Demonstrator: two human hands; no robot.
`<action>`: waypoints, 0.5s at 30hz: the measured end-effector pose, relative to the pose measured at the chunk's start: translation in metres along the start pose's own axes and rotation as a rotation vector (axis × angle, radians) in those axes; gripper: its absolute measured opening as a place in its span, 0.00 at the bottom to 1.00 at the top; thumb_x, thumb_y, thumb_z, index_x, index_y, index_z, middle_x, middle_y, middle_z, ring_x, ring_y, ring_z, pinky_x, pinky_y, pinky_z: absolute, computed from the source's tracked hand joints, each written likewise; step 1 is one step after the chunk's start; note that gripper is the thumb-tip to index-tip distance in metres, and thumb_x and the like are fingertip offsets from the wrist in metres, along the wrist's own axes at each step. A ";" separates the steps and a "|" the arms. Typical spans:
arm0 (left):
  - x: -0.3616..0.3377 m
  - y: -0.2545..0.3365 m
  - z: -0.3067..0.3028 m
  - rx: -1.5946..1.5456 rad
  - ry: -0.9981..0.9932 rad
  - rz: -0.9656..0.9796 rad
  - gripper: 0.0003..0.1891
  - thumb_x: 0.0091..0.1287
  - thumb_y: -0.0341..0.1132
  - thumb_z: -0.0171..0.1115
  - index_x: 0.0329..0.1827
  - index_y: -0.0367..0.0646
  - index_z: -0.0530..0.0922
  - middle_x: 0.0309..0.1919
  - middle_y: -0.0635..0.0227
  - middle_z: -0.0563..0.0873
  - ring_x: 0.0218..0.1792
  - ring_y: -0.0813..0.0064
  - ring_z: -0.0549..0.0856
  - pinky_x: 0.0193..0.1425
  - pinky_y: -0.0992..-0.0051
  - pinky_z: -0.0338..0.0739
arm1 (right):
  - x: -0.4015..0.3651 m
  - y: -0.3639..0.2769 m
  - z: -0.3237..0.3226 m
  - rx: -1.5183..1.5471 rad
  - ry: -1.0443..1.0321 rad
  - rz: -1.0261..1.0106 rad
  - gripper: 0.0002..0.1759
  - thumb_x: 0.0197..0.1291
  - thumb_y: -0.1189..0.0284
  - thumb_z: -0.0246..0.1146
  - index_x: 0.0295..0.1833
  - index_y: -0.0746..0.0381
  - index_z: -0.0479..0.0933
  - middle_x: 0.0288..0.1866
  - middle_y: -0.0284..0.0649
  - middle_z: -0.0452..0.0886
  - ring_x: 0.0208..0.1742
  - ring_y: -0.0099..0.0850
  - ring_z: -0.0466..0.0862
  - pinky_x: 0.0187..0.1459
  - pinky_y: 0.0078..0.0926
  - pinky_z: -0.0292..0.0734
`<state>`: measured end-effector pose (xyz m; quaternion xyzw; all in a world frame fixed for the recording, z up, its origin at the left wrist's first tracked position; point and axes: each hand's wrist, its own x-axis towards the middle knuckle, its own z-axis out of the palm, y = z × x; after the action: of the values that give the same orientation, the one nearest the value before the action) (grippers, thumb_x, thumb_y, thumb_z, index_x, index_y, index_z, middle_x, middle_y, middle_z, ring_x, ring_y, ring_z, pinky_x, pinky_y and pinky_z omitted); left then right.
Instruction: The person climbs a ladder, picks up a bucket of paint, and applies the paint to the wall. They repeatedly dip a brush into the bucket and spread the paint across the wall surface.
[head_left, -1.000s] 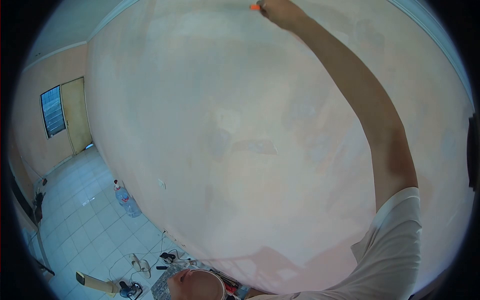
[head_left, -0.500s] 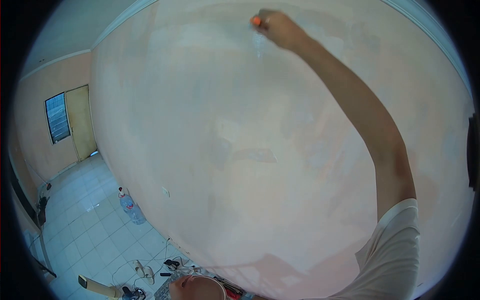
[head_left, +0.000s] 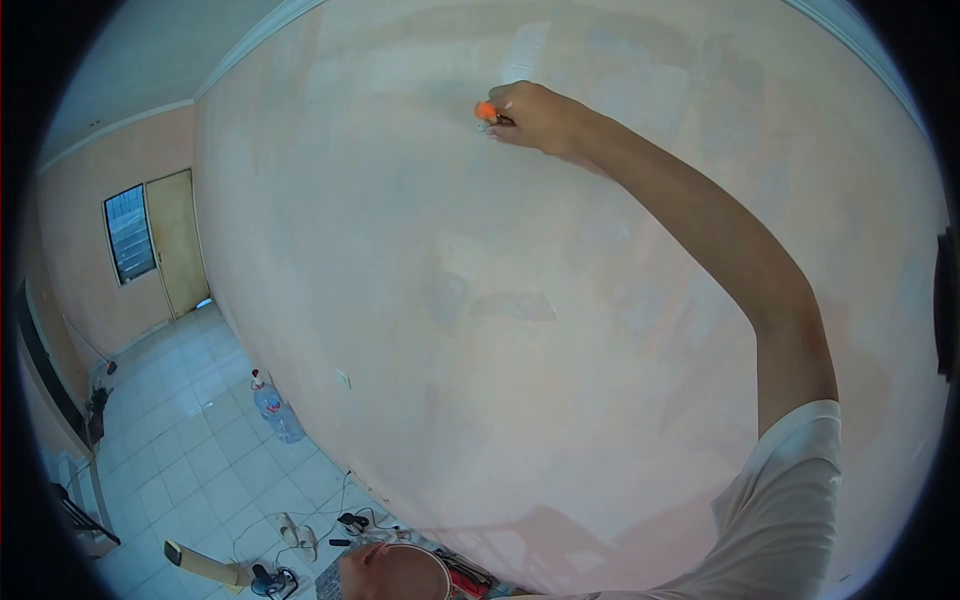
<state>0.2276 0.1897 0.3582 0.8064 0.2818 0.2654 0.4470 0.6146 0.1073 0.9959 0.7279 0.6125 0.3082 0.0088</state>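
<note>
My right hand (head_left: 535, 115) is raised against the upper part of the patchy pink wall (head_left: 600, 400), its fingers wrapped round a tool with an orange handle end (head_left: 485, 111). The tool's working end is mostly hidden behind the hand. A pale, wet-looking patch (head_left: 527, 48) lies on the wall just above the hand. At the bottom edge, my left hand (head_left: 362, 572) is at the rim of a round tub (head_left: 448, 572), its thumb over the rim.
A large plastic bottle (head_left: 278, 410) stands on the tiled floor (head_left: 200, 470) by the wall. Sandals (head_left: 298, 532), cables and a yellowish object (head_left: 200, 565) lie at the lower left. A door (head_left: 180, 245) and a louvred window (head_left: 129, 235) are farther back.
My right hand has moved down and slightly left along the wall with the orange-ended tool. The pale patch above it is now uncovered. The view has shifted slightly.
</note>
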 end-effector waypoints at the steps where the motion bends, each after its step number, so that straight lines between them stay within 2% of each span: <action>1: 0.000 -0.009 0.000 -0.047 -0.051 -0.029 0.14 0.69 0.40 0.69 0.49 0.38 0.89 0.39 0.55 0.92 0.39 0.63 0.91 0.44 0.68 0.83 | -0.001 0.007 0.000 0.002 0.009 0.002 0.07 0.70 0.74 0.64 0.44 0.68 0.80 0.36 0.43 0.80 0.38 0.35 0.82 0.43 0.35 0.78; 2: 0.001 -0.018 0.000 -0.095 -0.101 -0.059 0.17 0.73 0.44 0.66 0.53 0.38 0.87 0.45 0.54 0.92 0.45 0.62 0.90 0.49 0.65 0.83 | -0.001 0.017 -0.003 0.065 0.092 -0.010 0.08 0.70 0.72 0.65 0.44 0.68 0.80 0.35 0.42 0.80 0.36 0.31 0.80 0.42 0.33 0.77; 4: 0.009 -0.012 -0.003 -0.085 -0.102 -0.069 0.17 0.73 0.43 0.66 0.54 0.38 0.87 0.45 0.54 0.92 0.45 0.62 0.90 0.49 0.65 0.83 | 0.004 0.048 -0.013 0.126 0.182 -0.033 0.10 0.70 0.71 0.66 0.44 0.69 0.80 0.34 0.41 0.80 0.34 0.28 0.79 0.41 0.31 0.77; 6: 0.006 -0.007 -0.007 -0.075 -0.128 -0.102 0.17 0.73 0.43 0.67 0.54 0.38 0.87 0.45 0.55 0.92 0.46 0.62 0.91 0.50 0.65 0.83 | 0.008 0.061 -0.031 0.277 0.403 0.129 0.14 0.67 0.67 0.68 0.41 0.69 0.80 0.29 0.41 0.80 0.30 0.31 0.77 0.39 0.33 0.77; 7: 0.006 -0.004 -0.007 -0.071 -0.142 -0.119 0.17 0.73 0.43 0.67 0.54 0.38 0.87 0.45 0.55 0.92 0.47 0.62 0.91 0.51 0.65 0.82 | 0.012 0.059 -0.039 0.276 0.405 0.122 0.14 0.67 0.67 0.68 0.41 0.69 0.80 0.29 0.41 0.80 0.30 0.31 0.77 0.39 0.33 0.77; 9: 0.005 -0.005 -0.007 -0.068 -0.161 -0.135 0.17 0.72 0.43 0.67 0.54 0.38 0.87 0.45 0.55 0.92 0.47 0.62 0.91 0.51 0.65 0.82 | 0.013 0.056 -0.058 0.132 0.547 0.204 0.14 0.67 0.67 0.68 0.40 0.69 0.80 0.28 0.38 0.79 0.29 0.28 0.76 0.38 0.32 0.77; 11: 0.002 -0.015 -0.004 -0.043 -0.132 -0.093 0.17 0.73 0.43 0.66 0.54 0.39 0.87 0.45 0.54 0.92 0.48 0.60 0.91 0.51 0.65 0.83 | 0.025 0.050 -0.065 0.159 0.511 0.229 0.14 0.67 0.67 0.68 0.40 0.69 0.81 0.29 0.39 0.81 0.30 0.27 0.79 0.39 0.31 0.78; 13: -0.005 -0.025 -0.002 -0.017 -0.106 -0.056 0.17 0.73 0.44 0.65 0.53 0.39 0.87 0.45 0.53 0.92 0.48 0.58 0.91 0.51 0.65 0.83 | 0.034 0.042 -0.068 0.254 0.226 0.269 0.14 0.66 0.67 0.68 0.42 0.69 0.82 0.29 0.41 0.83 0.31 0.30 0.83 0.40 0.32 0.80; 14: -0.006 -0.029 -0.001 -0.003 -0.094 -0.036 0.17 0.74 0.44 0.64 0.53 0.40 0.87 0.45 0.53 0.91 0.48 0.57 0.91 0.51 0.65 0.83 | 0.036 0.044 -0.064 0.253 0.222 0.272 0.14 0.66 0.67 0.68 0.42 0.69 0.82 0.29 0.41 0.83 0.31 0.30 0.83 0.40 0.32 0.80; 15: -0.007 -0.027 -0.001 -0.006 -0.099 -0.038 0.17 0.74 0.44 0.64 0.53 0.40 0.87 0.45 0.53 0.91 0.48 0.57 0.91 0.51 0.65 0.83 | 0.040 0.050 -0.058 0.052 0.221 0.201 0.14 0.67 0.66 0.68 0.42 0.69 0.82 0.29 0.41 0.83 0.32 0.29 0.83 0.39 0.32 0.79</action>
<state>0.2161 0.1978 0.3341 0.8118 0.2739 0.2175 0.4676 0.6344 0.1093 1.0798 0.7471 0.5417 0.3697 -0.1084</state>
